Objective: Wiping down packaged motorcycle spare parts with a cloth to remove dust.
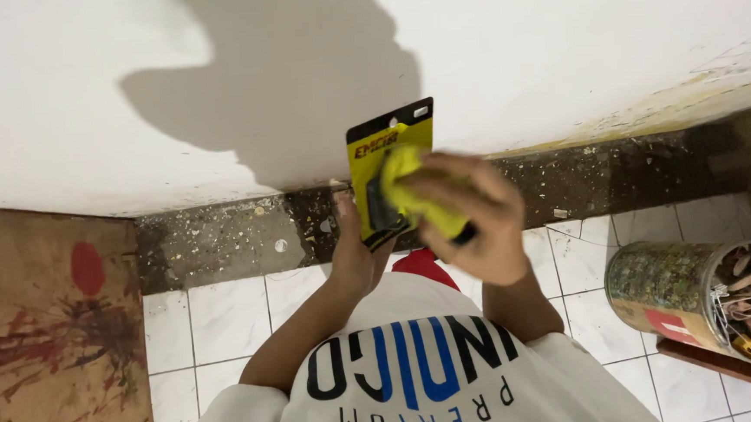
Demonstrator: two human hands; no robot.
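Observation:
My left hand (354, 254) grips the lower edge of a yellow and black cardboard package (387, 154), holding it upright before a white wall. My right hand (471, 218) is closed around a yellow tool with a black tip (411, 191) that lies against the front of the package. The hand is blurred. Whether the tool is still fixed to the card cannot be told. Both forearms rise from my white printed shirt (411, 374) at the bottom of the view.
A white wall (125, 96) fills the top, with a dark, debris-strewn strip (221, 238) at its base. White floor tiles (217, 325) lie below. A paint-stained wooden board (44, 335) is at left. A clear jar of small items (702, 295) lies on a wooden ledge at right.

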